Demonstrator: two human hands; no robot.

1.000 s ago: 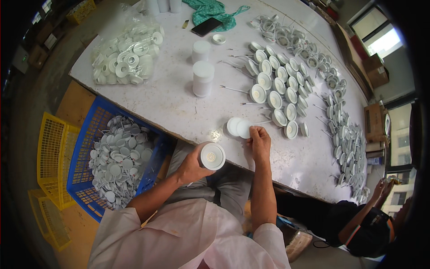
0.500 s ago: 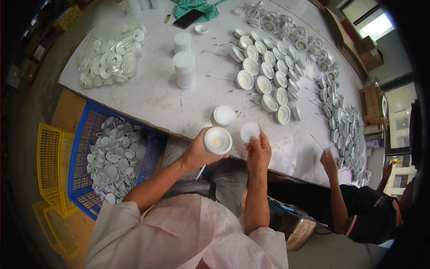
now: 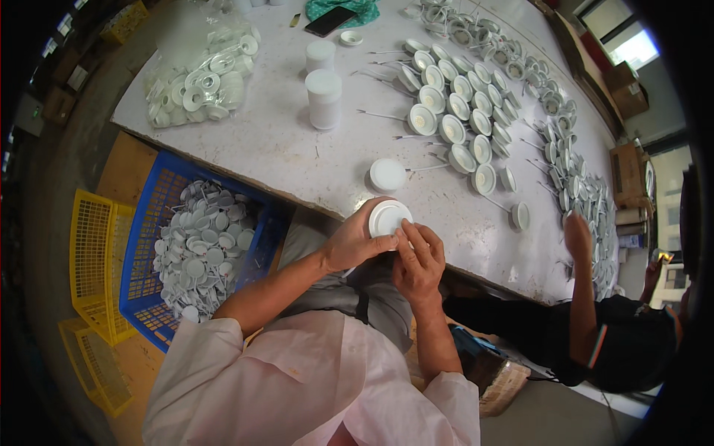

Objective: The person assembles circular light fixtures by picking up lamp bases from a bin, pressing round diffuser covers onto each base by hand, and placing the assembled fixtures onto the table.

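Just off the table's front edge, my left hand (image 3: 351, 244) is wrapped round a white round downlight (image 3: 389, 218), its face turned up. A white disc covers the middle of that face, inside the rim. My right hand (image 3: 421, 260) has its fingers bent and together, fingertips pressing on the right side of the rim. Both thumbs lie close to the near edge. Just beyond my hands, a low pile of white discs (image 3: 387, 175) sits on the table. Two taller stacks of white discs (image 3: 324, 102) stand farther back.
Rows of uncovered downlights (image 3: 459, 108) with wires spread over the table (image 3: 275, 160). Left lie a bag of white rings (image 3: 201, 85) and a blue basket (image 3: 134, 286) of downlights (image 3: 204, 245), beside yellow crates (image 3: 93, 260). A co-worker's hand (image 3: 578, 236) is at right.
The disc my right hand held apart is now on the downlight, with both hands on it. Another downlight has appeared alone at the right of the rows; the co-worker's hand has moved rightward.
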